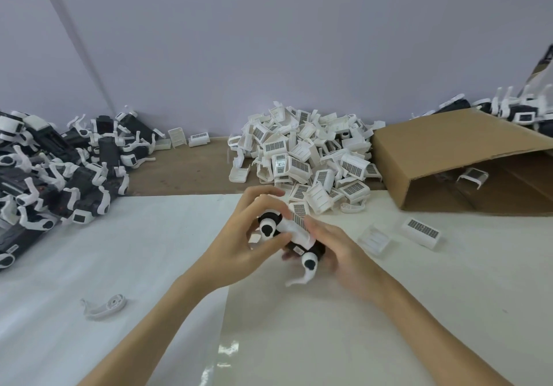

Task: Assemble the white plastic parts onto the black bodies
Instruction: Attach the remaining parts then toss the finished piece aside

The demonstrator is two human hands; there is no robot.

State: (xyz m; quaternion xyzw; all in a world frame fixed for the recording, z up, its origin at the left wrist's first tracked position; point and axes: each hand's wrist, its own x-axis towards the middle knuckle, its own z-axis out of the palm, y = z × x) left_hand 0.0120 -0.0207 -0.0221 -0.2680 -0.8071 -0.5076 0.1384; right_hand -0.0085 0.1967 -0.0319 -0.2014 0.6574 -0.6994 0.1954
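Both hands hold one black body (315,248) just above the white table sheet, at mid-frame. A white cover with a grey grille (294,228) lies on top of the body. White curved arms with black round caps stick out at its two ends. My left hand (248,236) grips the body's left end, fingers curled over the top and thumb underneath. My right hand (338,251) curls around the right end from below and behind. A big heap of white grille covers (311,158) lies just beyond the hands.
A pile of black bodies with white arms (51,167) fills the left side. An open cardboard box (466,158) lies on its side at right, more units behind it. Two loose white covers (420,231) lie right of the hands, a loose white arm (104,306) at front left.
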